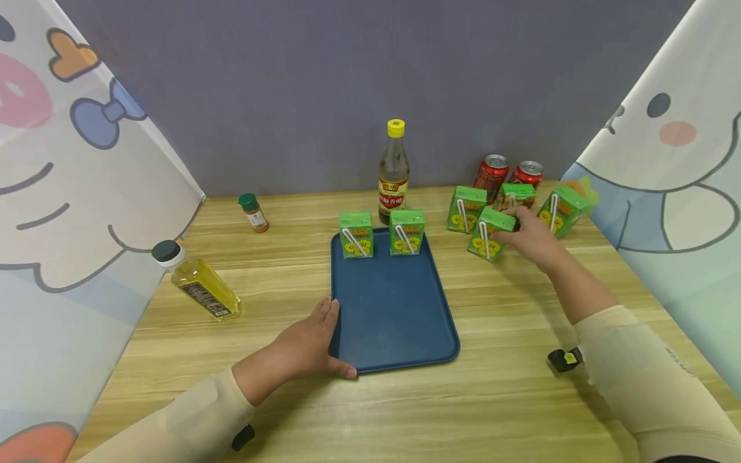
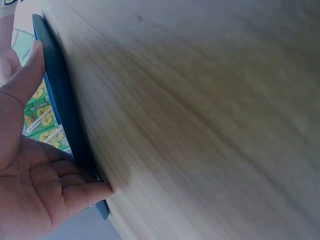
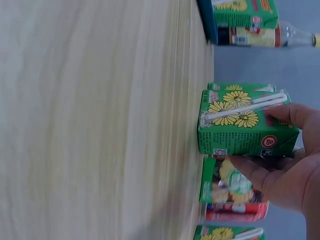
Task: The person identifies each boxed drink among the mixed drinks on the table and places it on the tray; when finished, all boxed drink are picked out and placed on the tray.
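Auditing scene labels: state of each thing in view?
Tray: flat, left hand touching its edge
Tray cartons: both upright
Gripped carton: right hand holds it, straw attached
Other three cartons: upright
Red cans: upright, opened or sealed unclear
Tall bottle: upright, capped
Yellow-liquid bottle: upright, capped
Small jar: upright, capped

Green carton (image 1: 484,243) — yellow-flowered; tray (image 1: 396,308) — dark blue.
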